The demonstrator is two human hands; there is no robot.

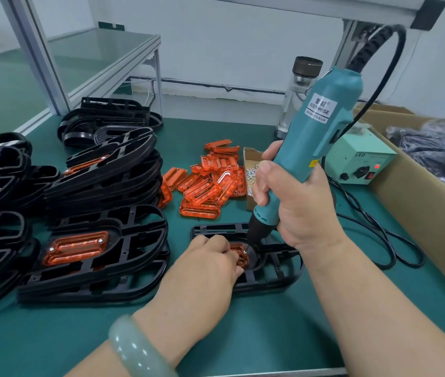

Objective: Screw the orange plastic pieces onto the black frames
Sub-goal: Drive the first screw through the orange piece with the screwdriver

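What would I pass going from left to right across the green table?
Stacked black plastic frames → pile of loose orange plastic pieces → teal electric screwdriver gripped by the right hand → pale green power box → big brown cardboard box.

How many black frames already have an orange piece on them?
3: top frame of the near stack, tilted frame behind it, frame under the screwdriver. Stacks may hide more.

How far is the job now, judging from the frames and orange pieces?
Done: the top frame of the nearest stack carries an orange piece screwed at both ends. In hand: the right hand holds the screwdriver on a screw in the near orange piece, which the left hand holds in the front frame. Left: a pile of loose orange pieces and back frames that seem bare.
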